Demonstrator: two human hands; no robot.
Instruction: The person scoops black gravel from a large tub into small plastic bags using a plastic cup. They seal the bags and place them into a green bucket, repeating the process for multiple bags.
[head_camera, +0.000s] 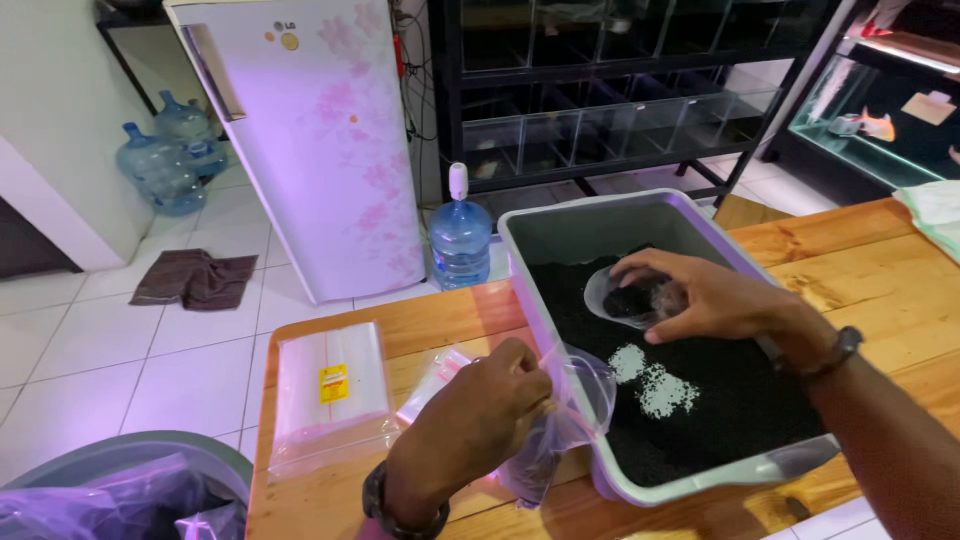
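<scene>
Left hand: the left hand (480, 410) is pinching the rim of a clear plastic bag (560, 420), fingers clenched on the film, holding its mouth open just beside the near-left corner of the tub.
Right hand: the right hand (700, 295) is grasping a small clear cup (628, 298) from above, fingertips wrapping its rim; the cup is sitting tilted in the grains and carrying a dark scoopful.
Tub: a grey plastic tub (560, 225) is resting on the wooden counter (860, 260), filled with fine black grains (730, 390) and two small patches of white granules (655, 385).
Bag handling: the bag is looking thin, soft and slippery, likely to sag or fold shut; the rim is the sensible place to hold it, as the hand is doing.
Cup handling: light, stiff, smooth plastic; loose grains would probably spill if it is tipped, so a grip around the rim suits it.
Nearby: a stack of flat clear bags (330, 395) is lying on the counter, left of the left hand.
Surroundings: a water bottle (460, 240) and a fridge (320, 140) are standing on the floor beyond.
</scene>
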